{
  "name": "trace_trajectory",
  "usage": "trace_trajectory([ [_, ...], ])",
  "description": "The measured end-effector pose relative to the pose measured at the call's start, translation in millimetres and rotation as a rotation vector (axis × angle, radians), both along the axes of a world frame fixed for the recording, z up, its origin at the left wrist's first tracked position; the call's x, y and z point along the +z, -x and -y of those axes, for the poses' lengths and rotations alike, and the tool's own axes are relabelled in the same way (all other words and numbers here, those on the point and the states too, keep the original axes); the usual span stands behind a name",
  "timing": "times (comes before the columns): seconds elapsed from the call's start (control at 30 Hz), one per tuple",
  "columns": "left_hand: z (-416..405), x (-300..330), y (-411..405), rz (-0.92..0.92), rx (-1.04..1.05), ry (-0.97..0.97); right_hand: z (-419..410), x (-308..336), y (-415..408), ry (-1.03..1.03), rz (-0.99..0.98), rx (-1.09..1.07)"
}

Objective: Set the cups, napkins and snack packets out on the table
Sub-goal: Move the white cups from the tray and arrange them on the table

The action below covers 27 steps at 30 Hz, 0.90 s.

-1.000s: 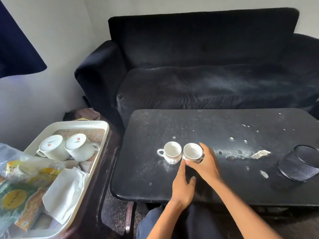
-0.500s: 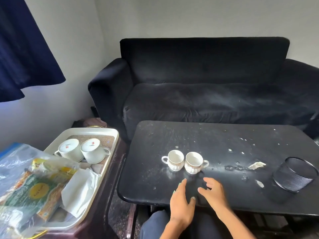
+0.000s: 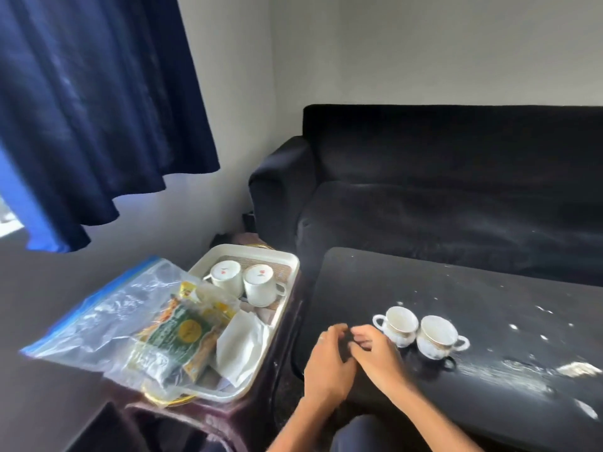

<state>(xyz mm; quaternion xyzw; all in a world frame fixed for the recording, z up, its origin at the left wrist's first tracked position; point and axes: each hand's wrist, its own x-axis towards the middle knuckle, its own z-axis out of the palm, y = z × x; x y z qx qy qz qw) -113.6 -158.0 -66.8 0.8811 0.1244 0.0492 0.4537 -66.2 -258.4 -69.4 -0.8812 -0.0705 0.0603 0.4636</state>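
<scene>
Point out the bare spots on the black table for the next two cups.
The black table is bare between the two white cups and its far edge by the dark sofa. Right of the cups it is littered with white scraps. The near left corner is crowded by both hands.

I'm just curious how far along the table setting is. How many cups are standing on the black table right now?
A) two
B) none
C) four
A: two cups stand upright side by side on the black table, while two more cups lie upside down in the white tray beside it.
</scene>
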Motion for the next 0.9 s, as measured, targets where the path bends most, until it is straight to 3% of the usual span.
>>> trace_trajectory([
  [0.3,-96,30,-7,0.214,0.188,-0.272,-97,42,-35,0.056,0.156,0.189],
  [0.57,-122,-2,7,-0.101,0.121,-0.519,-151,41,-61,0.397,0.156,0.261],
  [0.7,-120,-6,4,-0.088,0.091,-0.520,-168,34,-60,0.438,0.111,0.220],
  [0.9,-120,-7,5,-0.062,0.076,-0.516,-166,32,-57,0.425,0.199,0.125],
])
